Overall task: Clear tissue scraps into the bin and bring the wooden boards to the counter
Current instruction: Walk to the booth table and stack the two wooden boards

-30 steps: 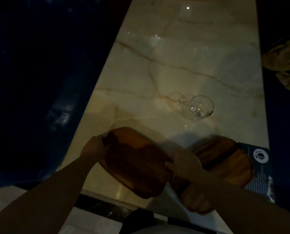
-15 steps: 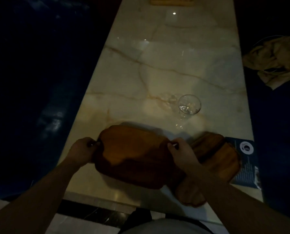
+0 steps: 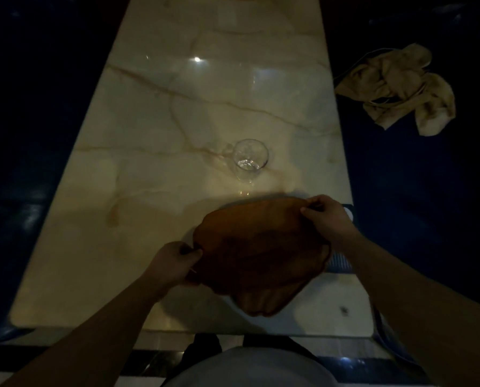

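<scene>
A dark brown wooden board [image 3: 257, 241] is held between both hands over the near right part of the marble table [image 3: 155, 169]. My left hand [image 3: 174, 262] grips its near left edge. My right hand [image 3: 326, 216] grips its far right edge. Under it lies a second wooden board [image 3: 269, 301], mostly covered, with only its near end showing. No tissue scraps are visible.
A clear drinking glass [image 3: 250, 159] stands on the table just beyond the boards. A dark blue card [image 3: 339, 262] peeks out at the right table edge under the boards. A crumpled beige cloth [image 3: 397, 88] lies on the dark seat to the right. Dark seating flanks the table.
Both hands have carried the held board from the near left of the table to the right, over the second board, which it now mostly covers.
</scene>
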The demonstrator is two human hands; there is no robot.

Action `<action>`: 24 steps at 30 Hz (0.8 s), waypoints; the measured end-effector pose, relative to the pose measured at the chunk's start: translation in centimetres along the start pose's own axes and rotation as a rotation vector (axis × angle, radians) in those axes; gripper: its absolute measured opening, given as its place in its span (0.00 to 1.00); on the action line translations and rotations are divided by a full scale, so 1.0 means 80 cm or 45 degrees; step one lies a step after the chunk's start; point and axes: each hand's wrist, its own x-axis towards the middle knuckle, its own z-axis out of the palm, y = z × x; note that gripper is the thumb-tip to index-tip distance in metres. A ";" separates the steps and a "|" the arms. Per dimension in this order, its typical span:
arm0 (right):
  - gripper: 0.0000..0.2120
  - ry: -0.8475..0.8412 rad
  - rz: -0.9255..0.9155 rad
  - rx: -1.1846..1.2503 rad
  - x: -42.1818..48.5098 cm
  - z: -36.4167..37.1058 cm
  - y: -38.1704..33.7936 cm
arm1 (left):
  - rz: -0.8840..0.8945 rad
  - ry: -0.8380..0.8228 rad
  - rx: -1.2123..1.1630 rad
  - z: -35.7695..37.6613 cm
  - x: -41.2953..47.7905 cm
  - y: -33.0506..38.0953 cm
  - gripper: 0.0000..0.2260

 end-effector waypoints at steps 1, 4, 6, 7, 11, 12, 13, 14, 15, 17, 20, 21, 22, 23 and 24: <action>0.07 -0.012 -0.009 -0.042 0.005 -0.008 0.000 | -0.052 -0.044 -0.052 0.014 -0.002 -0.002 0.12; 0.11 -0.076 -0.046 -0.191 0.020 -0.021 0.003 | -0.117 -0.075 -0.097 0.048 -0.010 -0.010 0.09; 0.12 -0.115 -0.113 -0.273 0.028 -0.025 0.005 | -0.134 -0.093 -0.106 0.067 -0.017 -0.013 0.09; 0.12 -0.129 -0.159 -0.323 0.031 -0.026 0.006 | -0.147 -0.100 -0.102 0.074 -0.019 -0.014 0.09; 0.13 -0.166 -0.308 -0.510 0.044 -0.022 0.007 | -0.206 -0.075 -0.087 0.087 -0.024 -0.015 0.11; 0.13 -0.181 -0.337 -0.518 0.046 -0.021 0.007 | -0.216 -0.071 -0.092 0.090 -0.025 -0.015 0.11; 0.14 -0.202 -0.376 -0.527 0.047 -0.019 0.008 | -0.224 -0.065 -0.098 0.091 -0.025 -0.016 0.10; 0.15 -0.220 -0.423 -0.550 0.048 -0.018 0.008 | -0.226 -0.058 -0.107 0.093 -0.026 -0.017 0.10; 0.16 -0.230 -0.469 -0.584 0.049 -0.017 0.009 | -0.222 -0.052 -0.098 0.095 -0.026 -0.019 0.10; 0.19 -0.236 -0.535 -0.627 0.049 -0.016 0.010 | -0.194 -0.045 -0.033 0.096 -0.026 -0.026 0.11; 0.24 -0.247 -0.500 -0.604 0.047 -0.015 0.011 | -0.202 -0.038 -0.067 0.099 -0.030 -0.035 0.12; 0.25 -0.247 -0.473 -0.593 0.047 -0.016 0.013 | -0.209 -0.044 -0.089 0.099 -0.033 -0.038 0.12; 0.25 -0.244 -0.456 -0.595 0.046 -0.019 0.016 | -0.216 -0.056 -0.113 0.101 -0.035 -0.038 0.11; 0.25 -0.239 -0.450 -0.608 0.045 -0.022 0.018 | -0.223 -0.069 -0.126 0.102 -0.037 -0.040 0.11; 0.23 -0.237 -0.451 -0.625 0.044 -0.027 0.020 | -0.227 -0.084 -0.130 0.102 -0.038 -0.041 0.11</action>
